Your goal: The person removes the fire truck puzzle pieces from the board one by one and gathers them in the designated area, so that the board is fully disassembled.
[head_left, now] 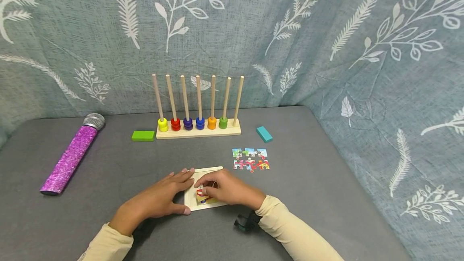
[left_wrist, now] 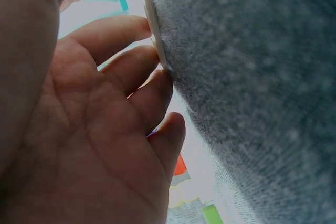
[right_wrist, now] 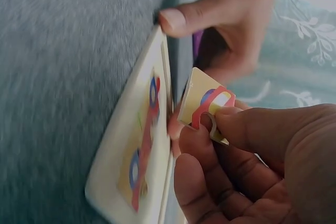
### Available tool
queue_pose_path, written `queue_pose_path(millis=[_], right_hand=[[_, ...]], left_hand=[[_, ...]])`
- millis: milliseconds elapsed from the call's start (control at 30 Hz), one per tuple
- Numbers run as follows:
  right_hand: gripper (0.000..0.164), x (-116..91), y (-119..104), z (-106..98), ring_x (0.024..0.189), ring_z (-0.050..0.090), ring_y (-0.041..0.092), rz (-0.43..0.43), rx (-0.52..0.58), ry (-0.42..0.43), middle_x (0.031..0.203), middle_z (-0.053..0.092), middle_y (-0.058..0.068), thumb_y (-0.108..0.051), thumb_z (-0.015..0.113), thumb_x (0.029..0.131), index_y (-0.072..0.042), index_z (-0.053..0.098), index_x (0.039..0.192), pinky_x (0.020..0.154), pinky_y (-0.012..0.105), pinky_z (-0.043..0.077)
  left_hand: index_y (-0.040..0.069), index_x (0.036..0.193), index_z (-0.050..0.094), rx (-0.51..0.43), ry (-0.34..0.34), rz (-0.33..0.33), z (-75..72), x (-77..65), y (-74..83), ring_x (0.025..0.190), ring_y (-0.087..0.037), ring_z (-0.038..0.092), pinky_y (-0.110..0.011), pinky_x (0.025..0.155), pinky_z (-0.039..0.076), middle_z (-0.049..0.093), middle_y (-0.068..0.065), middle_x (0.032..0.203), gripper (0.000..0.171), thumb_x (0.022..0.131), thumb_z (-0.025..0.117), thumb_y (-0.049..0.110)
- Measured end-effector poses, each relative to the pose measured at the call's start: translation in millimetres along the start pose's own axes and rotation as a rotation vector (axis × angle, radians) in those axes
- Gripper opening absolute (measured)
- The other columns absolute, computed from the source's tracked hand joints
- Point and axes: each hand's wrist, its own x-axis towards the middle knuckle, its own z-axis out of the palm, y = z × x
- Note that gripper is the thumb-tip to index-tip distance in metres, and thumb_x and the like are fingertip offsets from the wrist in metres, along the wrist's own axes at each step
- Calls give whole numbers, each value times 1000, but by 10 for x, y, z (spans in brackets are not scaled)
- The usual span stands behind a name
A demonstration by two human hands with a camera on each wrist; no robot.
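A pale wooden puzzle tray (head_left: 191, 201) lies flat on the table in front of the person. My left hand (head_left: 159, 197) rests at its left side, the thumb at the near corner and the other fingers along the far left edge. Over the tray, my right hand (head_left: 232, 188) pinches a small puzzle piece (right_wrist: 210, 95) between thumb and fingers. That piece is cream with red, blue and yellow printing and a rounded notch. In the right wrist view, more of the printed picture (right_wrist: 140, 153) shows inside the tray.
Several joined or close-set jigsaw pieces (head_left: 250, 160) lie right of the tray. Behind stands a wooden peg rack (head_left: 199, 132) with coloured rings, between a green block (head_left: 143, 135) and a teal block (head_left: 264, 134). A glittery purple microphone (head_left: 70, 158) lies at the left.
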Motion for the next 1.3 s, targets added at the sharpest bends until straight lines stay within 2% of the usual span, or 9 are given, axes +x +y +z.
queue_pose_path(millis=[167,333,733,900,1067,1300], right_hand=[[21,-75,28,-113,64,50,-2,44,-12,33,80,64,-2,4,61,91,-1,70,110,59,17,45],[21,-160,86,-204,67,54,0,84,-31,74,80,66,-3,3,63,90,-1,70,109,62,19,47],[21,-348,257,-323,67,52,2,112,-77,154,79,63,-6,4,61,89,-3,73,104,60,21,46],[20,-399,307,-371,67,52,3,130,-71,161,78,62,-7,3,61,89,-4,73,104,60,21,46],[19,-450,365,-426,69,53,3,132,-82,193,78,63,-5,4,63,87,-3,73,102,61,23,47],[19,-494,427,-484,72,56,3,135,-115,203,83,68,-1,5,64,86,0,74,101,65,23,50]], left_hand=[[-4,140,48,2,-12,-24,3,5,4,141,-40,25,-59,111,19,31,-19,154,84,78,79,43],[-5,140,48,-5,-29,-35,-3,8,9,142,-41,24,-59,112,18,30,-20,154,84,78,79,43],[-3,142,46,-22,-63,-53,-10,10,8,143,-40,21,-59,112,16,28,-19,155,85,79,77,45],[-3,142,46,-28,-59,-58,-10,7,4,143,-39,21,-58,112,16,28,-19,155,84,79,78,43],[-3,142,46,-31,-54,-48,-4,7,3,143,-40,21,-58,112,17,28,-19,155,84,79,78,43],[-3,142,45,-38,-66,-68,-10,15,18,143,-39,20,-57,113,15,27,-18,156,85,79,78,42]])
